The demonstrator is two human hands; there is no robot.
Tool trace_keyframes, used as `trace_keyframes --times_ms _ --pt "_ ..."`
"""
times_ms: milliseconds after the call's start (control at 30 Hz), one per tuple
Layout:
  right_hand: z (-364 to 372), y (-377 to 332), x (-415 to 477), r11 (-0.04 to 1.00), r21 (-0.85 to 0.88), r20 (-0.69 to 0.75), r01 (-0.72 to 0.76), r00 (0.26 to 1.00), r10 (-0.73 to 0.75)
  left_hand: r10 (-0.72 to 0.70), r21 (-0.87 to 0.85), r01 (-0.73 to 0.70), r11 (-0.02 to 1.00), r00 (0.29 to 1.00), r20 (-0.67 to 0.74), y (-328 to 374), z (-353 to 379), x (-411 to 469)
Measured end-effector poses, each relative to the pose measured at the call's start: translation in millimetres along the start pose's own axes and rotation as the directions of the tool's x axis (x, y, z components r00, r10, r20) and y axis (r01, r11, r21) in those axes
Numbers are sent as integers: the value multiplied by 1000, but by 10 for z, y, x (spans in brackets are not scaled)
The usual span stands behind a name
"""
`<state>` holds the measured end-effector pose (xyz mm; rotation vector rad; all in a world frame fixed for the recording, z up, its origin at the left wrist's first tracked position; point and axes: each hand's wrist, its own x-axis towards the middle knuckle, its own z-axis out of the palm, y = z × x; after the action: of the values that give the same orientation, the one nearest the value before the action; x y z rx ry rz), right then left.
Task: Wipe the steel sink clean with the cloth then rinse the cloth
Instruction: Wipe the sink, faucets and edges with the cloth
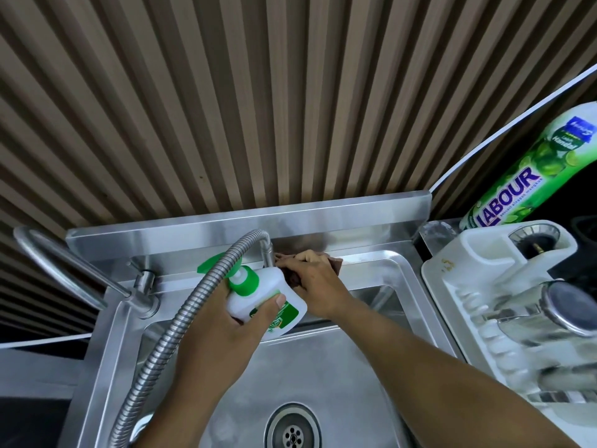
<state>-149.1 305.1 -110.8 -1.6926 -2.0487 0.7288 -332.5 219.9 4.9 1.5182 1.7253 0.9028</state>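
The steel sink (323,376) fills the lower middle, its drain at the bottom. My left hand (226,321) grips a white soap bottle with a green pump (261,299), lifted above the basin's back edge. My right hand (318,282) presses a dark brown cloth (336,265) against the sink's back ledge, just right of the flexible hose's base. Most of the cloth is hidden under my fingers.
A flexible steel hose (181,315) arcs from the back ledge down the left side. A curved steel tap (64,263) stands at the left corner. On the right a white dish rack (504,318) holds steel items, with a green dish-soap bottle (529,169) behind it.
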Motion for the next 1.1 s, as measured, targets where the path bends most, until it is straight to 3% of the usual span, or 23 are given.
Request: trace_keyframes --times_ms 267,400,467,533,633,800,933,1000,1100 --pt "-47 -52 -196 961 -253 -29 109 992 -120 -7 -13 7 1000 1000 4 14 -14 -2" --pt "-109 68 -434 963 -256 -128 88 984 -124 2 6 -2 1000 1000 4 -2 -9 -4" --pt "-137 195 -534 937 -339 -182 89 970 -158 7 23 -7 1000 1000 7 -16 -11 -5" --pt "-140 322 -587 912 -409 -254 1 961 -115 12 26 -13 1000 1000 15 -15 -22 -15" --pt "-42 289 -572 908 -381 -368 -177 929 27 24 59 -25 998 1000 17 -1 -49 -43" --pt "312 -145 -419 951 -308 -298 10 949 -106 -2 61 2 998 1000 9 -28 -64 -96" --pt "304 -111 -446 949 -315 -296 27 947 -126 19 65 -21 998 1000 21 13 -60 -79" --pt "150 72 -520 938 -346 -307 6 944 -119 15 57 -17 998 1000 26 8 -57 -61" --pt "-136 388 -633 929 -339 -356 -149 934 20 4 51 -6 999 999 39 -22 -63 -52"
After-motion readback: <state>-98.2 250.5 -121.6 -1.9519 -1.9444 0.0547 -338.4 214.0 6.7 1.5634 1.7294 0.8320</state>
